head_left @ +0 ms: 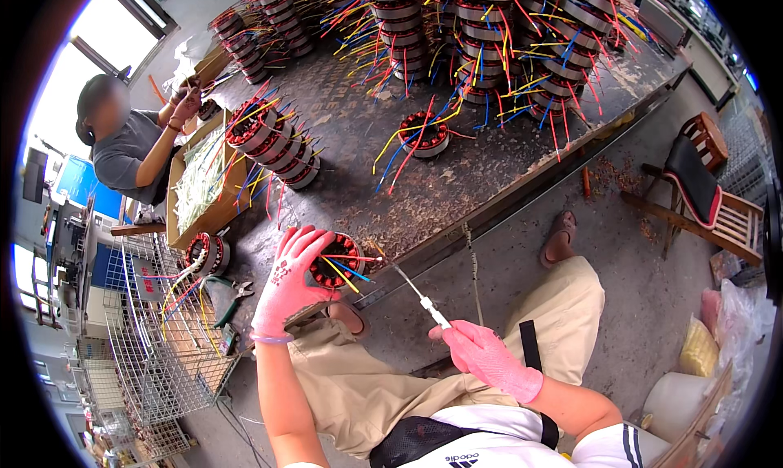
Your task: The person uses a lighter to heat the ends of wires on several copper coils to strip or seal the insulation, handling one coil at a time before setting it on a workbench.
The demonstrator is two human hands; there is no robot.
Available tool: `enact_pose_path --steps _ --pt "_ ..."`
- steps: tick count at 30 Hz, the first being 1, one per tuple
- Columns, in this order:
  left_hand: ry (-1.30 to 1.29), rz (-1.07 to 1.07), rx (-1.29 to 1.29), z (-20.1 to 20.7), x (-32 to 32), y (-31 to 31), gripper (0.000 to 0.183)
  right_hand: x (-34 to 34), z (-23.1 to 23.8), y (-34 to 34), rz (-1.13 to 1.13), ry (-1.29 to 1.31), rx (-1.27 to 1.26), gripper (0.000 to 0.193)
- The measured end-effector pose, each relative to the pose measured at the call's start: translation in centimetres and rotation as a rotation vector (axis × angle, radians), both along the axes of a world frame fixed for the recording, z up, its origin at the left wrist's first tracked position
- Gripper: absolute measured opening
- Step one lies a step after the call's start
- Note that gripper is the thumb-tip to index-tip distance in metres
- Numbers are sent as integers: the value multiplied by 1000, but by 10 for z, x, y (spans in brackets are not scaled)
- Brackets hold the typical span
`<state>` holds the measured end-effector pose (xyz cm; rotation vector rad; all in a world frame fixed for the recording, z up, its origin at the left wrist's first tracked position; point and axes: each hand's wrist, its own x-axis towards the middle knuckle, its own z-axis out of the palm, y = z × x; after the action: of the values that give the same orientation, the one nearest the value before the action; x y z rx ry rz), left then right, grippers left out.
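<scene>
My left hand [294, 284], in a pink glove, grips a motor stator [336, 248] with red windings at the table's near edge. Red, blue and yellow wires stick out of it to the right. A slim tool [431, 306] with a white handle and a long thin metal shaft is held in my right hand [489, 358], also gloved in pink. Its tip lies close to the end of the stator's red wire; whether they touch, I cannot tell. Left of my left hand, another stator [207, 254] and green-handled pliers [234, 303] lie at the table's corner.
Stacked stators [481, 39] with coloured wires crowd the far table [342, 117]; a shorter stack [273, 146] and a single stator [425, 134] stand nearer. A co-worker [134, 133] works at the left beside a cardboard box [196, 182] of pale strips. A wooden chair [701, 190] stands at right.
</scene>
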<state>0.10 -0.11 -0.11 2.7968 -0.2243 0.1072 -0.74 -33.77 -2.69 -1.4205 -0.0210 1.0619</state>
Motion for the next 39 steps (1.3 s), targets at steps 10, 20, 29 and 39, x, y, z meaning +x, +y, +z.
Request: enact_pose_path --steps 10,20,29,39 --pt "-41 -12 -155 -11 1 0 89 -3 1 -19 -152 55 106 30" --pt "-216 -17 -234 39 -18 -28 90 -8 27 -62 -290 -70 152 34" --pt "-315 -224 -233 125 -50 -67 96 -10 47 -76 -285 -212 129 38" --pt "-99 -186 -603 115 -56 -79 111 -13 43 -81 -299 -182 204 39"
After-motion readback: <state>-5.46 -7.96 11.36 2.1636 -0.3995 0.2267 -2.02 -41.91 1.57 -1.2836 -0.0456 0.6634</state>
